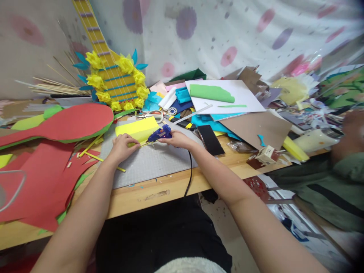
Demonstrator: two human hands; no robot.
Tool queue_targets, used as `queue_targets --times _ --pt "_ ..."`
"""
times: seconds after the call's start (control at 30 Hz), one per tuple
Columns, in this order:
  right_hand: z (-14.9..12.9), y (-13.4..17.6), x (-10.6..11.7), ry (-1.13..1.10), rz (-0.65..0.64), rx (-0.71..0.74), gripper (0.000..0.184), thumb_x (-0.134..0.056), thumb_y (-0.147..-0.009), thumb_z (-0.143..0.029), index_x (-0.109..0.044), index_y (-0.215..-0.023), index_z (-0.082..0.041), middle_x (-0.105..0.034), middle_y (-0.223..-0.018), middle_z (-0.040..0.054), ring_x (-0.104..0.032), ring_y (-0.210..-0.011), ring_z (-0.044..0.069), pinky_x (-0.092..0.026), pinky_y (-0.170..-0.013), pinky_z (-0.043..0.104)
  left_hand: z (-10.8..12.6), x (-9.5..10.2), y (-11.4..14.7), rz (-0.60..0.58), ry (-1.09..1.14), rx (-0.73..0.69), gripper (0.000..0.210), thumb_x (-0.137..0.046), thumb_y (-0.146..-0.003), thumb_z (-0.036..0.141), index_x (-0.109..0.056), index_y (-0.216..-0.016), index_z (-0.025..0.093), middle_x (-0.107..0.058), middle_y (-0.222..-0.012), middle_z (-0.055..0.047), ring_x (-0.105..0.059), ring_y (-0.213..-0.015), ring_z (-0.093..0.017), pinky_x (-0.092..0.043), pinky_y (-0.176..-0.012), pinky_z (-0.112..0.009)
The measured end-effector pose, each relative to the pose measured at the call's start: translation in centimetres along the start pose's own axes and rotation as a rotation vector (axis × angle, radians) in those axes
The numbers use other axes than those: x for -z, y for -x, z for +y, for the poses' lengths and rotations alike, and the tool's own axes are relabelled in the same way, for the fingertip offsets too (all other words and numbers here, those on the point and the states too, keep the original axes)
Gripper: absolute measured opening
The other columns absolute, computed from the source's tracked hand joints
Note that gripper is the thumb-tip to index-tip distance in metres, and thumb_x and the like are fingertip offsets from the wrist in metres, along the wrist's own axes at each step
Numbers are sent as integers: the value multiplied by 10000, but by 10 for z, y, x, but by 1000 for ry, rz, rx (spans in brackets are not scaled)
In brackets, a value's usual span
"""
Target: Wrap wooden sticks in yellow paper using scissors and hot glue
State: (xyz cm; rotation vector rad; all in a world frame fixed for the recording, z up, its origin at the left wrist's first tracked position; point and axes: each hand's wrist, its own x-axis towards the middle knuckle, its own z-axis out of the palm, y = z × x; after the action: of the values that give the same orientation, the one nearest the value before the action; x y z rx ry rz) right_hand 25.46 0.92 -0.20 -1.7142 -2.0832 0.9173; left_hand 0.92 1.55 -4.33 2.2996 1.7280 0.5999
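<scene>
My right hand grips a blue glue gun, its nozzle pointing left and its black cord hanging over the table edge. The nozzle tip is close to the near edge of a yellow paper sheet on the grey cutting mat. On the sheet's near left corner, my left hand pinches the paper edge between thumb and fingers. A thin yellow strip runs along that edge towards the nozzle; whether it is part of the sheet I cannot tell. Another yellow stick lies left of my left hand.
A red guitar-shaped cutout and red sheets lie left. Behind stands a yellow paper guitar with flowers. Scissors, a utility knife, a phone and a white board lie beyond. Another person's sleeve is at right.
</scene>
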Motion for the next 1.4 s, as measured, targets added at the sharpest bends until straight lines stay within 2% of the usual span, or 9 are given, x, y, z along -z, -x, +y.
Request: queue_targets --times 0.13,0.23,0.4,0.53,0.9,1.2,1.4 --pt "5 8 0 60 71 123 445 -562 -715 -564 -664 -903 -173 -658 -849 56 -571 -754 149 -404 -634 240 0 1 -4 -23 -1 6 173 -596 -703 363 -699 -742 229 -587 -853 -43 -503 -934 -234 -297 -809 -377" --pt "7 11 -4 122 78 211 375 -552 -752 -511 -674 -920 -199 -666 -842 38 -572 -768 151 -378 -639 232 1 2 -6 -47 3 1 175 -601 -693 360 -700 -728 221 -592 -837 -47 -512 -927 -239 -299 -812 -383" --pt "4 9 -11 299 80 176 431 -508 -758 -570 -694 -836 -189 -668 -779 57 -562 -689 160 -322 -572 236 2 2 -8 -51 8 2 195 -596 -689 373 -698 -729 212 -604 -844 -50 -519 -925 -238 -303 -807 -385" --pt "4 6 -14 341 73 177 444 -502 -757 -579 -697 -830 -187 -668 -777 63 -556 -678 159 -300 -558 237 2 2 -8 -63 0 1 209 -583 -693 379 -697 -733 208 -613 -855 -56 -521 -928 -238 -310 -799 -379" --pt "10 7 -10 260 101 204 387 -514 -768 -537 -685 -831 -195 -653 -743 33 -538 -662 137 -318 -578 225 -4 0 -11 -75 19 12 222 -581 -679 409 -691 -717 221 -629 -829 -49 -545 -869 -224 -356 -763 -340" --pt "25 9 -3 265 143 154 467 -495 -731 -615 -682 -782 -190 -624 -691 28 -518 -633 137 -305 -550 234 -4 0 -11 -72 55 15 232 -582 -674 414 -694 -710 214 -628 -817 -49 -553 -853 -223 -358 -765 -341" --pt "30 15 8 192 165 143 386 -533 -752 -539 -667 -831 -186 -630 -719 22 -531 -654 136 -346 -586 240 -5 0 -10 -71 57 7 215 -582 -673 399 -688 -704 214 -630 -838 -45 -555 -865 -226 -344 -796 -364"
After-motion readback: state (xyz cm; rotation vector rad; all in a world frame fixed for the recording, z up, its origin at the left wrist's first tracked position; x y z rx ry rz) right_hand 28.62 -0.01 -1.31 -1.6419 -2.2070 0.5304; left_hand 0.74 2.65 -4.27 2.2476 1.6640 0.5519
